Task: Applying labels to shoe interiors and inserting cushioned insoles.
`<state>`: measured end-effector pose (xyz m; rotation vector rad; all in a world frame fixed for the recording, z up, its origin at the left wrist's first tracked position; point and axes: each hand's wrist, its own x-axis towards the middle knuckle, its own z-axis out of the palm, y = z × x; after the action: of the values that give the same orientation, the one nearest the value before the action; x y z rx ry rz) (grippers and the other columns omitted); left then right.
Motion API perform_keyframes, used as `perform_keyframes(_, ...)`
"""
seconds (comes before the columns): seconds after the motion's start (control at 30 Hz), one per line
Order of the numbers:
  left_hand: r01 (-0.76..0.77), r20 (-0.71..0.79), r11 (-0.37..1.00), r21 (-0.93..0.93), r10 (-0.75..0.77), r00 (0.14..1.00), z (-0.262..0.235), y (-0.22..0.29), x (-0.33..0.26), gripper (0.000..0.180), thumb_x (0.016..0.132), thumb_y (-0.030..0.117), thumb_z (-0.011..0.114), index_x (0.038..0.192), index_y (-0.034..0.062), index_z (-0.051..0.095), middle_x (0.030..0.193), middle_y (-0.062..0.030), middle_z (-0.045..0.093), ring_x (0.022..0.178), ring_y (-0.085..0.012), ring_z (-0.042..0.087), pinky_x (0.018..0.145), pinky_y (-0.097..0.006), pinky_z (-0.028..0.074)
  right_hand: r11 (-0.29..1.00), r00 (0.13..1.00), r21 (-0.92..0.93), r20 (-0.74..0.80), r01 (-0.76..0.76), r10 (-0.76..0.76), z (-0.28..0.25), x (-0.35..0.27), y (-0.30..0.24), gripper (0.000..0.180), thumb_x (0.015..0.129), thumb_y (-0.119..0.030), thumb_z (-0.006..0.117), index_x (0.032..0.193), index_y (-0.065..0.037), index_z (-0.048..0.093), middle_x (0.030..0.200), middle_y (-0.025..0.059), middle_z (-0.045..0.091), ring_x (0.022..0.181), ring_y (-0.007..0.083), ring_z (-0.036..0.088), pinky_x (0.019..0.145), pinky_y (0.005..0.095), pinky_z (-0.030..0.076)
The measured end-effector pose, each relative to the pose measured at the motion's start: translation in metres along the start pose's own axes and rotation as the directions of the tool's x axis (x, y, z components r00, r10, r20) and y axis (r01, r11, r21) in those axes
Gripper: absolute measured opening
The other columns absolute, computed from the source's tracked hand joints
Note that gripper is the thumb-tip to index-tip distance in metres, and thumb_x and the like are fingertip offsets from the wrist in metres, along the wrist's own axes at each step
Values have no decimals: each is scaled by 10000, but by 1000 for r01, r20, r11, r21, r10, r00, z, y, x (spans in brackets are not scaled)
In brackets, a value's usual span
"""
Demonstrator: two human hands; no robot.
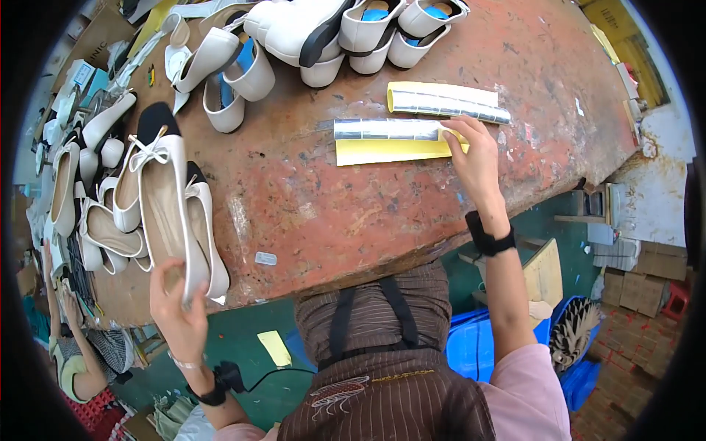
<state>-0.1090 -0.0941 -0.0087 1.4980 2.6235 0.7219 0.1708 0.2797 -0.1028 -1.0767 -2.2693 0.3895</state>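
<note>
My left hand (179, 312) is closed on the heel of a white ballet flat (163, 198) with a black toe and a small bow. Its fingers reach inside the heel, and the thumb is outside. The shoe lies over other similar flats (204, 228) at the table's left. My right hand (476, 162) has thumb and fingers pinched at the right end of a yellow backing sheet (390, 151) with a row of silver stickers (386, 130). Whether a loose sticker is between the fingertips cannot be made out. Just beyond lies a second curled yellow sheet (441, 95) with silver stickers.
White shoes with blue insides (371, 33) stand along the table's far edge. More flats (66, 184) crowd the left side. A small grey tag (265, 259) lies on the worn red table (316, 235). Another person's arm (84, 345) shows at lower left. Blue bins (471, 345) stand below right.
</note>
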Motion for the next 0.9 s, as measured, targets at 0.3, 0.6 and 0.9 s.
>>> perform_keyframes(0.3, 163, 400, 902, 400, -332, 854, 15, -31, -5, 255, 814, 205, 746, 921, -21, 700, 1113, -169, 623, 1142, -367, 526, 1001, -500, 382, 999, 988, 31, 149, 26, -30, -3, 8, -1, 259, 782, -203, 783, 1005, -79, 742, 966, 89, 702, 965, 287, 651, 950, 430, 462)
perform_keyframes(0.6, -387, 80, 914, -125, 398, 914, 47, 98, 72, 563, 746, 264, 810, 1259, 99, 646, 1406, -135, 529, 1338, -362, 459, 1097, -492, 370, 937, 862, 345, 488, -43, -140, -64, -11, -77, 258, 847, -176, 726, 979, 44, 706, 868, 205, 705, 764, 375, 676, 706, 395, 526)
perform_keyframes(0.9, -481, -11, 863, -157, 485, 874, 79, 110, 85, 188, 771, 130, 742, 956, 109, 719, 886, -24, 681, 931, -220, 626, 1013, -497, 408, 955, 853, 296, 489, 34, -182, -84, -36, -96, 170, 906, -138, 634, 839, 15, 666, 719, 186, 617, 695, 375, 616, 644, 416, 486)
